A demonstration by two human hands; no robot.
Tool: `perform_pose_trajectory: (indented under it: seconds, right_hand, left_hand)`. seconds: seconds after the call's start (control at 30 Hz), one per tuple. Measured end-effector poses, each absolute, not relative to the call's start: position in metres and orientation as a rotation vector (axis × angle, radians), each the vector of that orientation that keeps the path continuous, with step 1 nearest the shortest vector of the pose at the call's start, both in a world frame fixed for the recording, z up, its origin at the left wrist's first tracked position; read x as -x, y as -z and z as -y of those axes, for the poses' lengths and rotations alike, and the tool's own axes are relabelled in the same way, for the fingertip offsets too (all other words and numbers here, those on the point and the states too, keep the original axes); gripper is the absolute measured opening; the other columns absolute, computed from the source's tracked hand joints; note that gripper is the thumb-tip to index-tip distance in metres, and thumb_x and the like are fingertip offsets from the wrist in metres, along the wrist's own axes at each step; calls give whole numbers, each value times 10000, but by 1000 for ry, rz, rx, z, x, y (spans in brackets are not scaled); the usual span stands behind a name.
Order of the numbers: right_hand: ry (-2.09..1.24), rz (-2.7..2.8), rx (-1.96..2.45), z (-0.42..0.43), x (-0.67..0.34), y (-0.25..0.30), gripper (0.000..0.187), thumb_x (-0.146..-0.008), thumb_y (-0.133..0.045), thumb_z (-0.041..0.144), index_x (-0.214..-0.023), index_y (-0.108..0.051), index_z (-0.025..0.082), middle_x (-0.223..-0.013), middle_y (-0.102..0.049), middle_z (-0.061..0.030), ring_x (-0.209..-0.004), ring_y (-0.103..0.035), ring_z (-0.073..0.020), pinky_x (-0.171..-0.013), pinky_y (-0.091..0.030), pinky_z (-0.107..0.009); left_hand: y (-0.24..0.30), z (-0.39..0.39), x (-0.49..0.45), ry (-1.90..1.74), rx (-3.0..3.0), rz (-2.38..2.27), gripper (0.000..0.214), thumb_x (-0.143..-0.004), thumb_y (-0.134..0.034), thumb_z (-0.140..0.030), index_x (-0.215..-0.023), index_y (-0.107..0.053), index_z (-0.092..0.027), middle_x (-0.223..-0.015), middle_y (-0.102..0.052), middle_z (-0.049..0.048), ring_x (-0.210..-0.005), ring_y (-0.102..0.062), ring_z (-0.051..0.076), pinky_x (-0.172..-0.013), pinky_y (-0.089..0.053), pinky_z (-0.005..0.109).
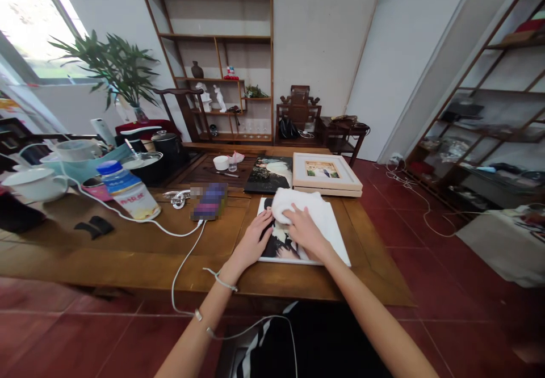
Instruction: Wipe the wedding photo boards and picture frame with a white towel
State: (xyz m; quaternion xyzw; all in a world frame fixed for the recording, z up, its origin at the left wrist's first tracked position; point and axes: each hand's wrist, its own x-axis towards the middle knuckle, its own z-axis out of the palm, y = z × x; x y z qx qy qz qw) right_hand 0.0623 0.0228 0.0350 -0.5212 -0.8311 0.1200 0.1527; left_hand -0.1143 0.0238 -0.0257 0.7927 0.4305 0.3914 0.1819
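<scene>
Far left on the wooden table [128, 253]: white teapot [36, 184], then a pale plastic tub [79, 150] behind it. Closer in, two small black pieces [94, 226] lying flat on the wood. Next along, a blue-capped drink bottle [128, 192] tipped on its side, cap pointing up-left. Behind that, a black pot [147, 165] with a ladle handle poking out, and a leafy green plant [114, 68] at the back by the window. White cable [183, 253] snaking across the tabletop and dropping over the near edge. Middle of the table, a blurred phone-sized object [208, 201] with the cable plugged into it; just left of it, a coiled white earphone lead [179, 197].

Now the action. Left hand [255, 236] flat, fingers spread, pressing down on the left edge of a large photo print [327, 236] lying at the table's near edge, right of centre. Thin cord on that wrist. Right hand [304, 227] just beside it, curled over and gripping a white cloth [293, 201] bunched on the print's upper part, cloth touching the picture surface.

Beyond the print: a dark photo print [269, 175] lying flat, and to its right a light wooden framed picture [326, 172] stacked on another frame. Further back, a small white bowl [220, 162]. Far right, open wooden shelving [489, 134] against the wall, red tile floor [404, 264] below.
</scene>
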Motion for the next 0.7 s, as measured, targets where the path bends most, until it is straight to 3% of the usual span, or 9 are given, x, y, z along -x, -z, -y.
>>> perform_pose_trajectory:
  seconds: [0.27,0.4,0.57,0.7]
  right_hand:
    - [-308,2378,1478,-23,-71,-31,481,-688,-352,-1,-1100,-536,165,-1208,-543,-112,-1325,-231,-230,-1032,-151,-475]
    - [-190,2272,1649,10,-122,-21,478,-643,-336,-16,-1039,-550,147,-1197,-545,-130,-1339,-199,-227,-1044,-151,-485]
    - [-104,2226,1637,44,-137,-15,459,-609,-336,-23,-968,-563,152,-1280,-494,-128,-1345,-195,-213,-1079,-135,-496]
    - [-124,2336,1308,66,-104,-34,153,-773,-443,118,-835,-567,181,-1405,-368,-81,-1355,-157,-224,-1097,-125,-498]
  left_hand:
    - [27,-24,115,-1100,-2195,-1207,385,-874,-424,-260,-1245,-496,-189,-1366,-437,100,-1295,-356,214,-1087,-260,435]
    - [27,-25,115,-1245,-1908,-1261,448,-794,-569,-287,-1231,-499,-211,-1420,-353,103,-1317,-309,257,-1085,-245,452]
    - [-4,-18,126,-1214,-1096,-1176,665,-760,-643,-281,-1334,-318,-201,-1276,-503,190,-1123,-545,261,-931,-436,438]
    - [-49,-3,133,-1237,-844,-937,607,-815,-559,-307,-1330,-270,-169,-1064,-634,146,-949,-640,210,-865,-485,399]
